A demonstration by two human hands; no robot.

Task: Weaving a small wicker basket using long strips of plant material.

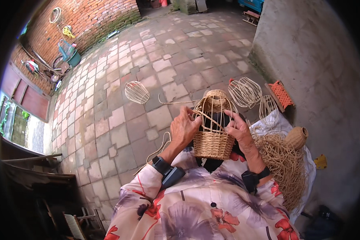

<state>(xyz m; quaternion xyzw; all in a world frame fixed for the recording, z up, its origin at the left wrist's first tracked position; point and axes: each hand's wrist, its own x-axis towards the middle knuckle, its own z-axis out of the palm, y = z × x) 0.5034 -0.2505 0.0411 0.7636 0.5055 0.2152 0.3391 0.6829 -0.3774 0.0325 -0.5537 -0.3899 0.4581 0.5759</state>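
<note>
Shirt (188,216), basket (214,145), paving (124,160) (mottled), brick wall (96,24)

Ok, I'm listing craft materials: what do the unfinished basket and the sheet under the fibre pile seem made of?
Unfinished basket: likely plant fibre, matte tan, by its uneven, twisted weave; its paler, smoother ribs could be cane or coated wire. White sheet: dull fabric or woven plastic, judging by soft creases; texture unclear.

Passable over the floor (104,132) left of centre, skirting one frame (137,92); blocked lower right by strands (278,172), upper right by wall (308,60).
</note>
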